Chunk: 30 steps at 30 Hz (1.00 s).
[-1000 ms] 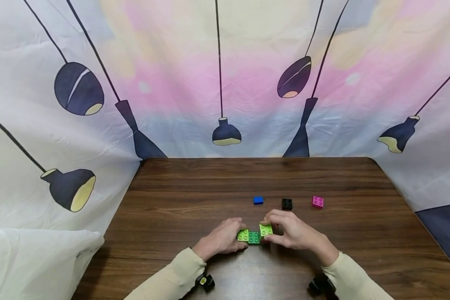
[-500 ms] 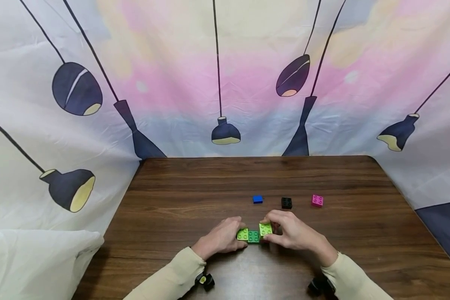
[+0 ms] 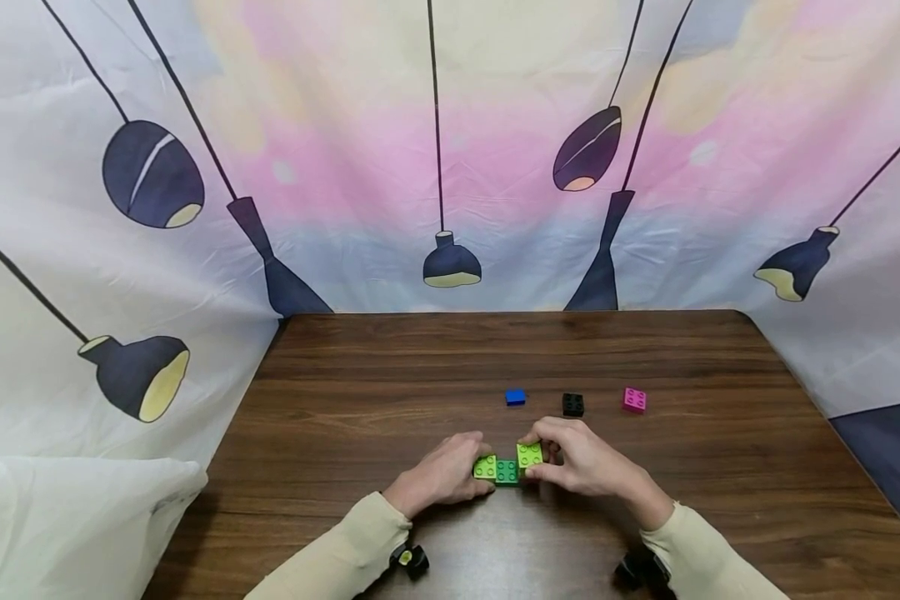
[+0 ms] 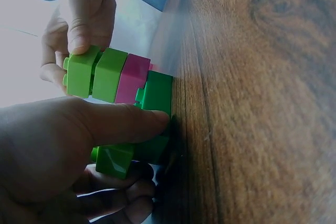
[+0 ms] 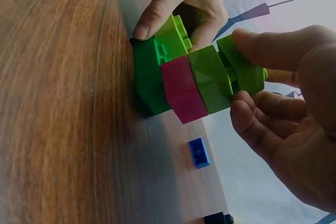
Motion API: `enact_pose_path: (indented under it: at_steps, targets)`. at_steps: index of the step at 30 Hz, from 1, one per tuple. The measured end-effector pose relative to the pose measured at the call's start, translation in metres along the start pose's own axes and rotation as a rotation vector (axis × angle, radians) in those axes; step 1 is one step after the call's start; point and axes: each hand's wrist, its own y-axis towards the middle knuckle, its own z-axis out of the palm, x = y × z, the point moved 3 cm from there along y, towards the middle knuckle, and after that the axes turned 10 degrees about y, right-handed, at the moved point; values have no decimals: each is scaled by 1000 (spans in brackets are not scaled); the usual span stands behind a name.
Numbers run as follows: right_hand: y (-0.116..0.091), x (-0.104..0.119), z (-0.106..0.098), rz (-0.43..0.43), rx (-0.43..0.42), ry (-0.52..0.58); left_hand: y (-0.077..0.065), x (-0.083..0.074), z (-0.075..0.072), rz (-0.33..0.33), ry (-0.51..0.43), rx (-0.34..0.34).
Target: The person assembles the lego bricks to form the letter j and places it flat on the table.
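Nearest, below both grips, pale sleeves (image 3: 337,546) and black wrist devices (image 3: 412,562). Well to the left of the left grip, spread at the near side, white fabric (image 3: 75,525). In the left hand (image 3: 442,475), with thumb on the near side and fingers curled round behind: the dark-green brick (image 5: 149,74), low on the table, and the left lime brick (image 3: 485,467) mounted on its left end. Between the two grips, bare green studs.

In the right hand (image 3: 588,462), pinched between thumb and fingers, spread only to the brick's width: the top lime brick (image 3: 529,455), slightly tilted. Directly under that grip, the lower lime brick (image 5: 210,80), with a dark gap showing between; hard to tell whether joined on any side. Below that again, the magenta brick (image 5: 184,90), at the right end of the dark-green brick and apparently reaching past it.

Beyond the grips, lying apart: a blue brick (image 3: 515,397), a black brick (image 3: 573,405) just past the right grip, a pink brick (image 3: 634,400) farther right. Farthest, behind the wooden table (image 3: 420,358), a pastel cloth (image 3: 360,208) printed with dark lamps.
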Motion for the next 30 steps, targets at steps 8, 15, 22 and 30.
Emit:
enact_pose_path:
  at_steps: [8,15,22,30]
  targets:
    - [-4,-1,0,63,-54,88,0,0,-1,4,-4,1]
    - [-6,-3,2,110,-77,138,1,0,0,-3,-4,10]
    - [-9,-6,1,123,-98,147,1,0,1,-5,-15,12]
    - [-10,-7,4,133,-99,124,1,1,1,-9,-24,21]
